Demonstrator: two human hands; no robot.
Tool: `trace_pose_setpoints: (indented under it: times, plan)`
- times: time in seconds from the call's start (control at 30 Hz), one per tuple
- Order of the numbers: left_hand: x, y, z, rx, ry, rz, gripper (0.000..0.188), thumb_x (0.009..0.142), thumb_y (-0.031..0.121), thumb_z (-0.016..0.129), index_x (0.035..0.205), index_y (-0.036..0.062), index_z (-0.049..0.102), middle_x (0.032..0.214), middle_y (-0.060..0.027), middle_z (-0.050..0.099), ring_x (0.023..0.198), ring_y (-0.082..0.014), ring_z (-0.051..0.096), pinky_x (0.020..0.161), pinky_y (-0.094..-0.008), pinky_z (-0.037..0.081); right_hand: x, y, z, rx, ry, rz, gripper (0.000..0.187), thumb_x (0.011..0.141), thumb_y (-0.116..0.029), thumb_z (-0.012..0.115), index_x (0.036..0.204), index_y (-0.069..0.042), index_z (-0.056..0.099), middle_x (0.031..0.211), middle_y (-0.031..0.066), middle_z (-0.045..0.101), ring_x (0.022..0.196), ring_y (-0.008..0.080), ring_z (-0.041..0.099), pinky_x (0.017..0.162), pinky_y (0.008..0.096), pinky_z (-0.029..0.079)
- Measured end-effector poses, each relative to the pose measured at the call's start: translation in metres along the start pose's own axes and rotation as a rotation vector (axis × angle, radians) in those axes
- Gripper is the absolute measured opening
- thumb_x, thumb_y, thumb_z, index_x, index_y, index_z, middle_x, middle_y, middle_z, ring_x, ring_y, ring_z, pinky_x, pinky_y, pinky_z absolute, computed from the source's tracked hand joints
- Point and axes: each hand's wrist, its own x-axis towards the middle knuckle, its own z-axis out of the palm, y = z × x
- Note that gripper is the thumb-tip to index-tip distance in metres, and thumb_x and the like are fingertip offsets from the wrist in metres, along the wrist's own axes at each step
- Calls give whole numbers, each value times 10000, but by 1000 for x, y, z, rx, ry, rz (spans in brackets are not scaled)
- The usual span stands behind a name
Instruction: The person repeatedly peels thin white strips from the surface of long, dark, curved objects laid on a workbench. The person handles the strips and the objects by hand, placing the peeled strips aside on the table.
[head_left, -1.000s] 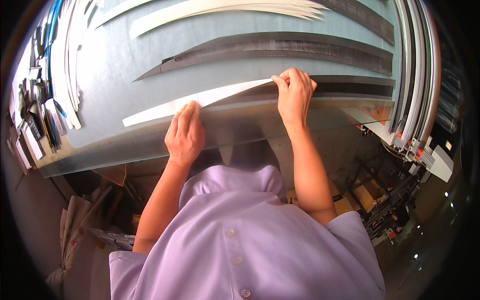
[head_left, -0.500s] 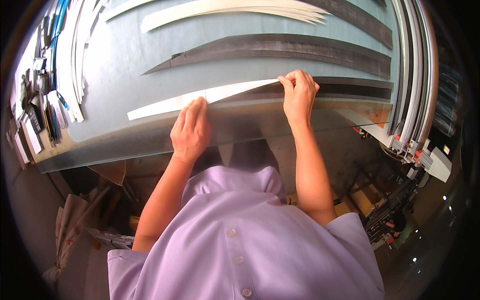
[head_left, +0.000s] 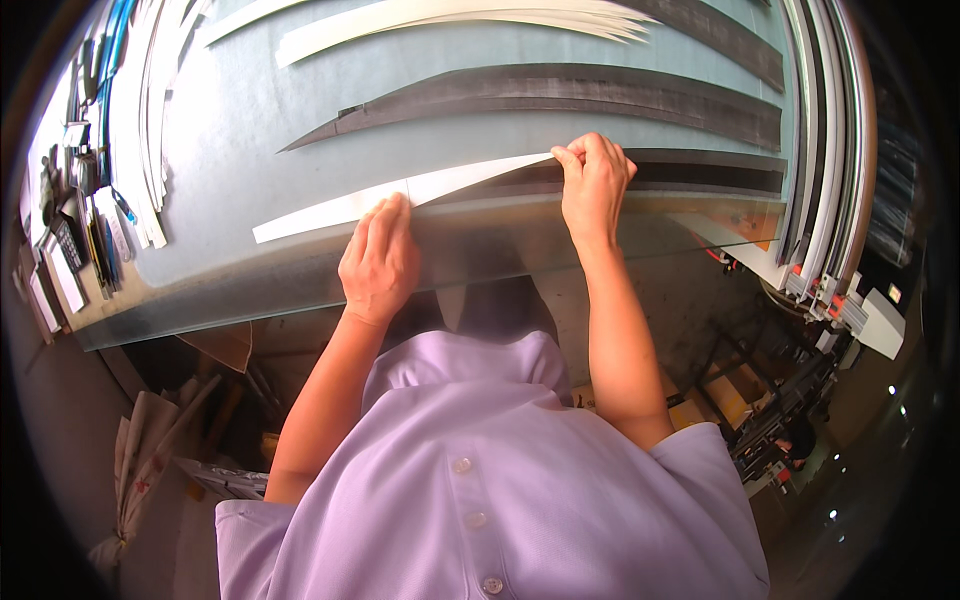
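A long white strip (head_left: 345, 210) lies along the near edge of the glass-topped table and narrows toward its right end. My left hand (head_left: 380, 255) rests with its fingers stretched out and close together, the tips at the strip's near edge around its middle. At the right end, my right hand (head_left: 596, 185) pinches the strip's narrow tip between thumb and curled fingers. Beneath and to the right of the white strip, a dark grey strip (head_left: 710, 178) lies on the table, partly covered by the white strip and my right hand.
Farther back lie another dark tapered strip (head_left: 550, 92) and a fanned bundle of cream strips (head_left: 450, 16). Tools and pens (head_left: 85, 200) crowd the left side beside long white strips (head_left: 150, 130). Metal rails (head_left: 838, 130) border the table's right. The glass edge (head_left: 300, 308) runs before my body.
The whole view has shifted slightly. Both hands keep nearly the same places on the white strip, with the same finger positions.
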Motion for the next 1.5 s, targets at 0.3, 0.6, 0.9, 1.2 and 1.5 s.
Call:
trace_pose_setpoints:
  times: [0.3,0.6,0.9,1.2,1.5]
  plan:
    - [1,5,-4,83,-30,12,459,829,-2,620,1248,165,700,1184,-82,640,1036,-238,678,862,-318,577,-4,-18,0,-201,314,8,227,833,-126,794,1013,-104,657,1005,62,604,1029,285,557,867,440,381]
    - [9,10,-19,58,-210,13,555,824,-7,641,1354,160,642,1253,-108,591,1110,-273,626,853,-349,573,-60,-67,21,-41,-113,-541,390,939,-57,544,1290,100,606,1311,216,599,1269,362,568,1078,452,474]
    - [-2,-20,-37,1,-302,95,480,833,-11,599,1311,-27,620,1273,-110,606,1239,-301,605,945,-385,572,-32,6,-14,-240,-120,-467,410,922,-11,530,1320,56,606,1299,201,634,1259,351,594,1083,457,478]
    - [-10,-29,-43,5,-304,-6,527,806,-35,601,1332,-1,616,1262,-120,614,1203,-308,615,925,-387,574,-33,13,-18,-252,-147,-448,483,885,26,555,1367,39,578,1342,202,606,1306,350,558,1087,431,488]
    - [3,-2,-44,181,-526,37,781,775,-47,625,1518,140,469,1237,-190,548,1202,-375,523,1041,-465,477,-56,-64,-2,-57,-168,-553,426,885,31,520,1297,6,628,1281,183,595,1267,375,539,1081,452,464]
